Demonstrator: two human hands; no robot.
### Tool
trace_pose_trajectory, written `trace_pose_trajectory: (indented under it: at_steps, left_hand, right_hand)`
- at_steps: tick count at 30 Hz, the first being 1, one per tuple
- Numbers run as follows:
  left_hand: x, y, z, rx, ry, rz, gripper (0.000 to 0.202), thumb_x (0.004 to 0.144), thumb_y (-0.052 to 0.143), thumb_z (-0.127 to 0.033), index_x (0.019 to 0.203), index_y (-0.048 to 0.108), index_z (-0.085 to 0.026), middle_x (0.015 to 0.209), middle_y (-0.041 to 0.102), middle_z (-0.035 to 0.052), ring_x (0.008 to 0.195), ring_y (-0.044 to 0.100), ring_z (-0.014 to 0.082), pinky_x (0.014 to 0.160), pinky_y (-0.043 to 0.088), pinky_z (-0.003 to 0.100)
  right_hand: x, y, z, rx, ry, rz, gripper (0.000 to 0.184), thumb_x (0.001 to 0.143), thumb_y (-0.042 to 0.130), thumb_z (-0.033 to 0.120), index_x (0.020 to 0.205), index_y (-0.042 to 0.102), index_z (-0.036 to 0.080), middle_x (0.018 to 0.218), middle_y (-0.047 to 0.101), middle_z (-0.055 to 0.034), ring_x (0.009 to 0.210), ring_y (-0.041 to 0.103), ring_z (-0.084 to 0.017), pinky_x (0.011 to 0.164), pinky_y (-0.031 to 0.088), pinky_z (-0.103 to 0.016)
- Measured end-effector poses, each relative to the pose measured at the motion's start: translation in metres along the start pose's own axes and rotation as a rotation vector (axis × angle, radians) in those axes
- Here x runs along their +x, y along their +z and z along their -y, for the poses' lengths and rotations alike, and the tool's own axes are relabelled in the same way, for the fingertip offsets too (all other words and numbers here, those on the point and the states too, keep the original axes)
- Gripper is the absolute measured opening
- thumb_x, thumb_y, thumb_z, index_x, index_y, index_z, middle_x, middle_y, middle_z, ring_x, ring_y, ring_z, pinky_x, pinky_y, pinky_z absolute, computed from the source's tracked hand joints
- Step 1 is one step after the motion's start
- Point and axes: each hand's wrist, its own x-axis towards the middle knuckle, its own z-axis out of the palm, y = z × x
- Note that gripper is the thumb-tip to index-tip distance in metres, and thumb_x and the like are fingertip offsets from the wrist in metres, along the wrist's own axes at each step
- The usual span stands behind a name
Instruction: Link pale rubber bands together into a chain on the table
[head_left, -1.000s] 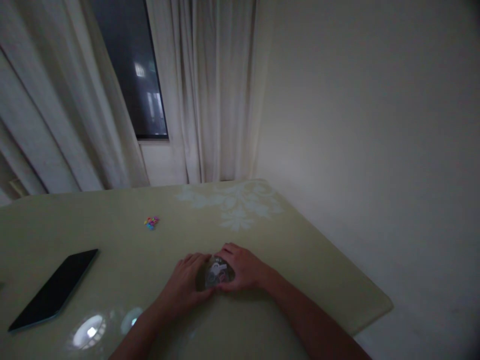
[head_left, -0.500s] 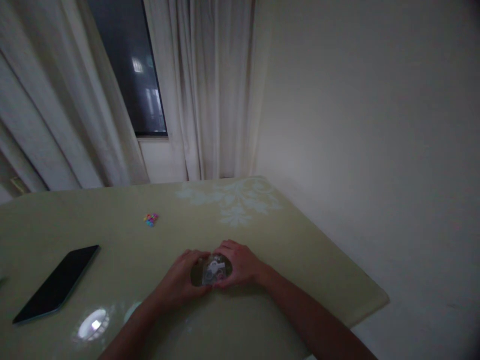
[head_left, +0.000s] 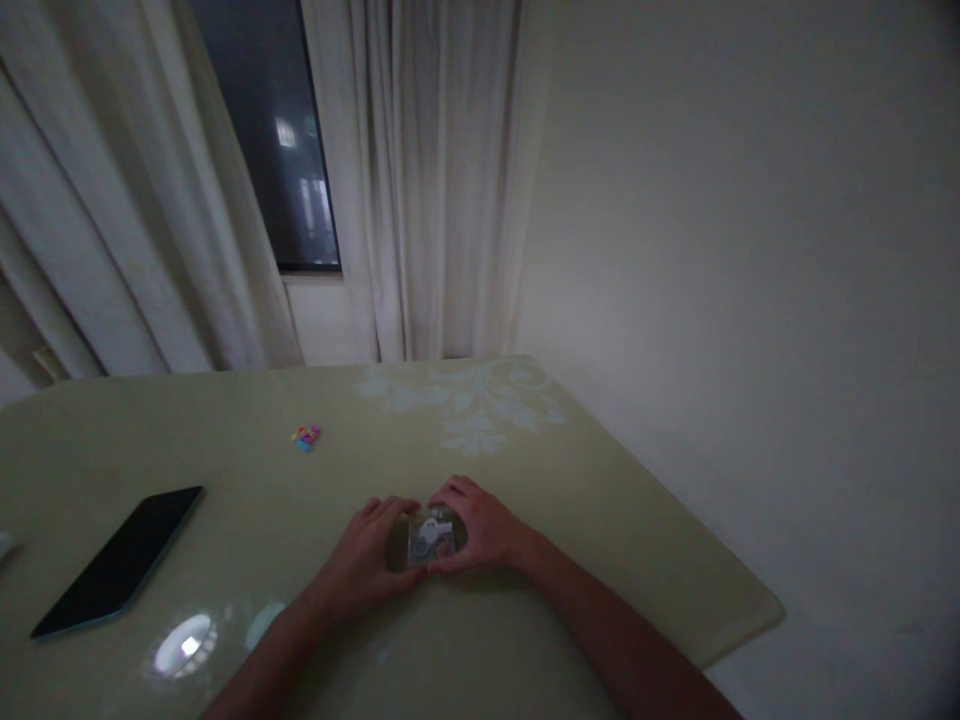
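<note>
Both my hands rest on the pale green table (head_left: 637, 560) and meet around a small clear plastic packet (head_left: 430, 538) with something white and pink inside. My left hand (head_left: 367, 565) curls against its left side, fingers bent over the top edge. My right hand (head_left: 484, 525) wraps the right side, fingers arched over it. The packet sits between the fingertips, low on the tabletop. What is inside is too dim to name.
A black phone (head_left: 120, 572) lies flat at the left. A tiny heap of coloured beads (head_left: 305, 437) sits further back. White curtains (head_left: 420, 180) and a dark window (head_left: 277, 130) stand behind the table; a bare wall runs along the right, beyond the table's right edge.
The hands stay on the packet; my left hand has shifted slightly, baring more of the packet's left side. The view has drifted a little.
</note>
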Motion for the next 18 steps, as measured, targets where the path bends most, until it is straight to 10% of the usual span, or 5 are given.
trace_pose_trajectory:
  at_steps: [18]
  left_hand:
    - [0.0037, 0.0021, 0.0001, -0.028, 0.024, 0.039, 0.047, 0.074, 0.079, -0.047, 0.113, 0.067, -0.023, 0.113, 0.068, 0.0094, 0.106, 0.061, 0.0301, 0.094, 0.05, 0.042]
  right_hand:
    - [0.0032, 0.0015, -0.0066, 0.087, -0.001, 0.016, 0.072, 0.053, 0.097, 0.048, 0.115, 0.072, 0.02, 0.109, 0.066, -0.0066, 0.101, 0.064, -0.025, 0.093, 0.051, -0.037]
